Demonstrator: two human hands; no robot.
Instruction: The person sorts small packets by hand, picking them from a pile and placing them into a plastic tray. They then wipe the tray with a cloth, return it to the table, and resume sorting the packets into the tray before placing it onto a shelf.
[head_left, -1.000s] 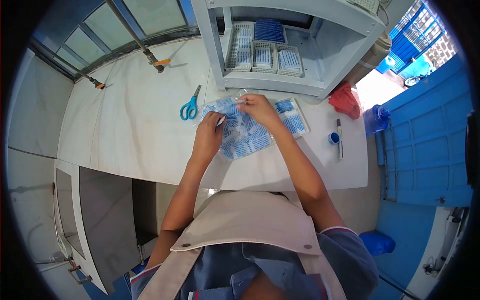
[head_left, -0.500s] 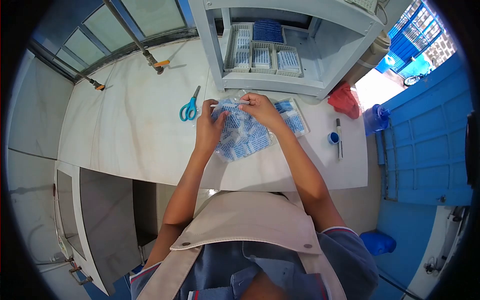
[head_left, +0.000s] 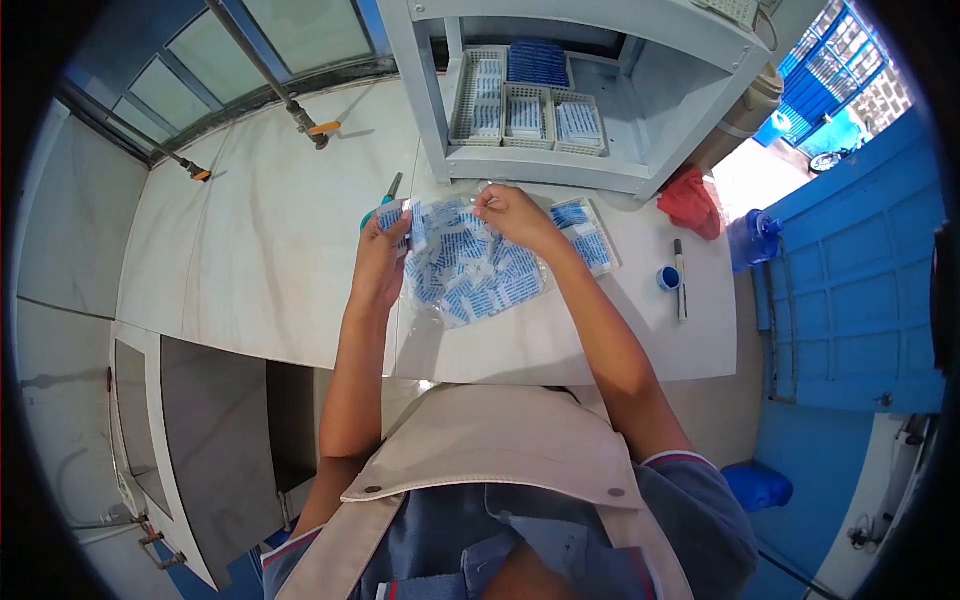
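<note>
A clear plastic bag full of small white packets with blue print lies on the white counter. My left hand is closed on a few of these packets at the bag's left side. At the bag's top edge, my right hand pinches the clear plastic. Scissors with teal handles lie beyond my left hand, which partly hides them. Right of the bag is a tray holding more printed packets, partly behind my right wrist.
A grey shelf unit holds baskets of white packets and a blue bundle. To the right are a marker, a small blue-topped container, a red cloth and a blue bottle.
My left hand has moved left, away from my right hand, with packets in its fingers. It now covers part of the scissors. More of the bag's left side shows.
</note>
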